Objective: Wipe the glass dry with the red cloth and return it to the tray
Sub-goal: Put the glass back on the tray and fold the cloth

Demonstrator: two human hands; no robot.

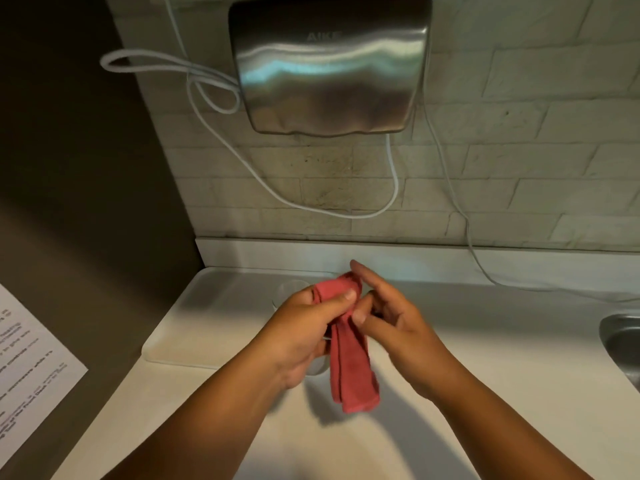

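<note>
While both hands meet above the white tabletop [485,358], the left hand [298,336] closes around a clear glass [317,367], of which only the lower part shows beneath the palm; the left thumb presses the red cloth [349,368] against it. The cloth is bunched over the top of the glass and hangs down in a folded strip between the two wrists, its lower end free above the tabletop. The right hand [391,320] sits just beside the cloth, its fingers [363,275] loosely spread, the thumb and a bent finger touching the fabric near the rim; whether they pinch it cannot be told. A white tray [194,327] lies on the tabletop to the left, behind the left hand, and a second clear glass [291,289] stands on it, faint and partly hidden. On the tiled wall above hangs a metal hand dryer [329,64] with a white cord [214,95] looping beside it. A steel sink [623,344] edge shows at far right, and a printed sheet [31,368] at far left.
</note>
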